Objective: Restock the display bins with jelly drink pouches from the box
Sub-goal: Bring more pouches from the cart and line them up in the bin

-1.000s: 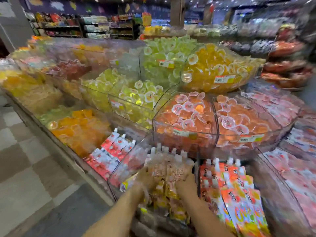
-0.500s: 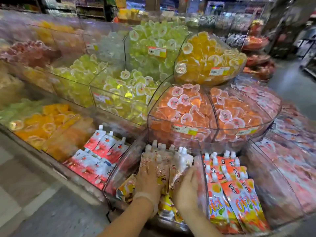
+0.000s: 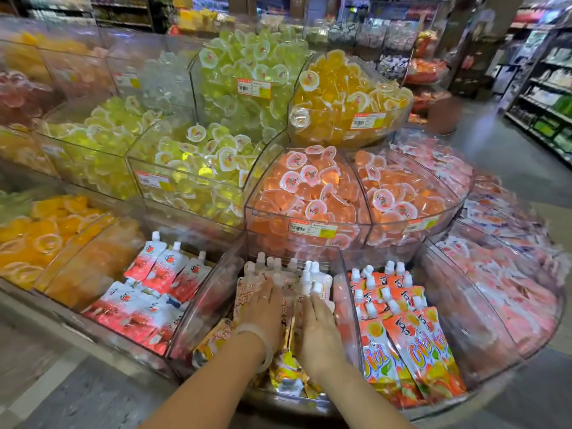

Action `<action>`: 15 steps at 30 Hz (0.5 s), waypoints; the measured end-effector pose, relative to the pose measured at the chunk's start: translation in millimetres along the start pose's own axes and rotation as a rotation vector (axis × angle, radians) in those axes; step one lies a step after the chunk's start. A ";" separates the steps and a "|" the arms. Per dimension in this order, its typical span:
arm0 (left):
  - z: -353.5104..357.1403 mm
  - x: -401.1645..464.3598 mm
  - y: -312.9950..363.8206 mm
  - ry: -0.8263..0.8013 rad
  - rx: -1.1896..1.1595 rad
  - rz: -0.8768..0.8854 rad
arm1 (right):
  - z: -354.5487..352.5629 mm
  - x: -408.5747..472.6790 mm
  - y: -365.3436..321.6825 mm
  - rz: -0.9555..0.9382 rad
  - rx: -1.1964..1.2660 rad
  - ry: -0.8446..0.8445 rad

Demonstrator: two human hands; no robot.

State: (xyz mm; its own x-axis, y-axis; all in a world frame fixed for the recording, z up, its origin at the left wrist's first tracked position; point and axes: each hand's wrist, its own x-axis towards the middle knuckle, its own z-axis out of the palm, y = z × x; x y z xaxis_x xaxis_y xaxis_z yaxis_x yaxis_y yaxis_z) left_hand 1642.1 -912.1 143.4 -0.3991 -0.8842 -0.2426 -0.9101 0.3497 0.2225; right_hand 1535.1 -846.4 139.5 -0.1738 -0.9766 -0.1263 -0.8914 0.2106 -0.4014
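A row of pale jelly drink pouches (image 3: 289,275) with white caps stands in the middle clear bin (image 3: 213,292) on the bottom tier. My left hand (image 3: 263,311) lies flat on the left side of that row, fingers straight. My right hand (image 3: 318,332) presses flat against the right side, fingers straight and pointing at the caps. More yellow pouches (image 3: 288,371) lie under my wrists. The supply box is out of view.
Red pouches (image 3: 154,289) fill the bin to the left, orange pouches (image 3: 408,339) the bin to the right. Jelly-cup bins (image 3: 309,193) rise on the tiers behind. A pink-packet bin (image 3: 501,292) curves right. An aisle floor (image 3: 507,156) and shelves lie beyond.
The pouch bundle has gone down into the middle bin. Both hands have let go of it, flattened out and now press on the row. The camera has come closer and lower.
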 end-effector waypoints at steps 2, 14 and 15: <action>-2.5 4.5 -1.3 -0.032 0.018 -0.023 | 0.2 6.2 3.3 0.004 0.027 -0.016; -3.8 2.0 4.3 -0.015 0.005 -0.104 | 0.3 12.0 12.2 0.004 0.085 0.024; -2.3 -4.3 5.6 0.000 -0.016 -0.106 | 0.2 9.4 13.0 0.027 0.111 0.008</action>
State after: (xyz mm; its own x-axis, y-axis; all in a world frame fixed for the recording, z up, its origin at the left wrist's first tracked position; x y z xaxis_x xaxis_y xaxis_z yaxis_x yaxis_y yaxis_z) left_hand 1639.0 -907.1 147.9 -0.3003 -0.9162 -0.2652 -0.9453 0.2489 0.2107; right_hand 1522.0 -852.8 132.9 -0.2009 -0.9708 -0.1310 -0.8344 0.2396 -0.4964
